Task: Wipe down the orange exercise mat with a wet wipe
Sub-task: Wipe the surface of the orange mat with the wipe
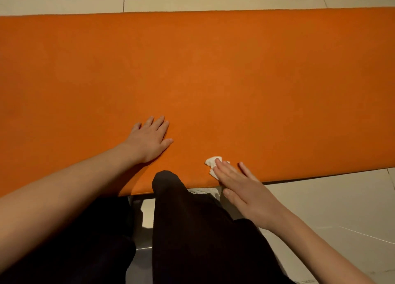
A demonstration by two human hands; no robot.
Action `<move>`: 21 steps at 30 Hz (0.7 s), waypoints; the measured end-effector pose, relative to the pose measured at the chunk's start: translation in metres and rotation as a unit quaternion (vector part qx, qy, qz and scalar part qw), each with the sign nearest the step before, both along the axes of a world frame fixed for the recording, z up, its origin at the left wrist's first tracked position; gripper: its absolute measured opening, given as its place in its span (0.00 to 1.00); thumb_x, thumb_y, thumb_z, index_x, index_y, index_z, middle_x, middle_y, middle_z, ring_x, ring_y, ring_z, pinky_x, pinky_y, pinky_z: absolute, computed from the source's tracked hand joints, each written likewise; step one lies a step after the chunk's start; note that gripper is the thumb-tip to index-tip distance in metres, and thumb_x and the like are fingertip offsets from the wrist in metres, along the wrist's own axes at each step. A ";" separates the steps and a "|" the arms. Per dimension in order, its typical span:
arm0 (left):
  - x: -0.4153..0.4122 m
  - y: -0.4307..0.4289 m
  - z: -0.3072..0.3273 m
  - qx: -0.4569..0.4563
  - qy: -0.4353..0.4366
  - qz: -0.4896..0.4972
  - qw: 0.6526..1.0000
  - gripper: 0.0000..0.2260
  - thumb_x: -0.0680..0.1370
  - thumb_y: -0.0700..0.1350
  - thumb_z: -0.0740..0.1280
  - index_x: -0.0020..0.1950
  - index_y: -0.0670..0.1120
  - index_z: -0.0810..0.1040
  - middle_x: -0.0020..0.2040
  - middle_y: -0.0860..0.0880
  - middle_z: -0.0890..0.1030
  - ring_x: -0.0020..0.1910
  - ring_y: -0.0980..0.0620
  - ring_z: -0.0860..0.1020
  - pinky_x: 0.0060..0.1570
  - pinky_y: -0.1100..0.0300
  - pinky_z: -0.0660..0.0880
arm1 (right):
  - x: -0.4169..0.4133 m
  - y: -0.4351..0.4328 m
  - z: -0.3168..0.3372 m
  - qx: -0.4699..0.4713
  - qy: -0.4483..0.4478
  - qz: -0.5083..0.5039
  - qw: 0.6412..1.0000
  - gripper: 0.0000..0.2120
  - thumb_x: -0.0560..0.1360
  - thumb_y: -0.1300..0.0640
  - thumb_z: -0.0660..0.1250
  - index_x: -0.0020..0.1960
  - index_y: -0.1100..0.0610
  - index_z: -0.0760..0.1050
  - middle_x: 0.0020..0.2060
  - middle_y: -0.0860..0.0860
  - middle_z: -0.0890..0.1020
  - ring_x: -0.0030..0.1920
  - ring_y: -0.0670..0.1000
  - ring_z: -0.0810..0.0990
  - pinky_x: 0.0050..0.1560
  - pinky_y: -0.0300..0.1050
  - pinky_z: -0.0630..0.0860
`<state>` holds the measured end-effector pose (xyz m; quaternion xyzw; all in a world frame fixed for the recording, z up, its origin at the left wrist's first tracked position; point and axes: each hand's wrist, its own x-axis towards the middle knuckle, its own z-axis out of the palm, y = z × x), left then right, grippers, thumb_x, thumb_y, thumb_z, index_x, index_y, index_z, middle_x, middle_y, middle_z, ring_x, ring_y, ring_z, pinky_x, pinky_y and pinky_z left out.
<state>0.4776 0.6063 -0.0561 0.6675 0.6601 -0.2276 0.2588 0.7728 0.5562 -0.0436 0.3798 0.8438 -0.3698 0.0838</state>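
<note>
The grip of the right hand (241, 191) is released: its fingers lie straight and press the crumpled wet wipe (210, 161) onto the orange exercise mat (213, 69), close to the mat's near edge. To wipe well, I think the hand should press evenly and move in long, overlapping strokes toward the far edge, so that no strip is missed. The left hand (149, 140) is released too, palm flat on the mat, probably steadying it. Both forearms reach forward above the dark trousers (181, 219). The mat lies on a pale tiled floor (320, 208).
</note>
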 end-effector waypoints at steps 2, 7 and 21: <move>0.004 0.002 0.002 -0.008 0.010 -0.002 1.000 0.29 0.84 0.58 0.46 0.81 0.47 0.43 0.81 0.47 0.41 0.79 0.45 0.44 0.76 0.46 0.47 | 0.007 0.008 -0.004 0.022 -0.033 -0.043 0.998 0.34 0.74 0.32 0.29 0.77 0.44 0.40 0.77 0.39 0.41 0.75 0.35 0.36 0.76 0.45 0.35; 0.016 0.001 0.011 -0.023 0.016 0.013 1.000 0.31 0.83 0.61 0.46 0.81 0.46 0.45 0.81 0.47 0.43 0.79 0.45 0.46 0.76 0.46 0.48 | -0.001 -0.011 -0.007 -0.001 0.008 -0.061 0.998 0.39 0.70 0.29 0.24 0.76 0.44 0.38 0.77 0.40 0.39 0.75 0.36 0.34 0.76 0.43 0.33; 0.021 -0.015 0.013 -0.013 -0.028 0.030 0.999 0.30 0.83 0.61 0.48 0.81 0.49 0.44 0.81 0.49 0.42 0.79 0.47 0.43 0.76 0.43 0.48 | -0.008 0.025 0.000 -0.017 -0.052 -0.072 0.996 0.24 0.85 0.49 0.44 0.79 0.49 0.42 0.77 0.43 0.41 0.76 0.40 0.38 0.76 0.44 0.35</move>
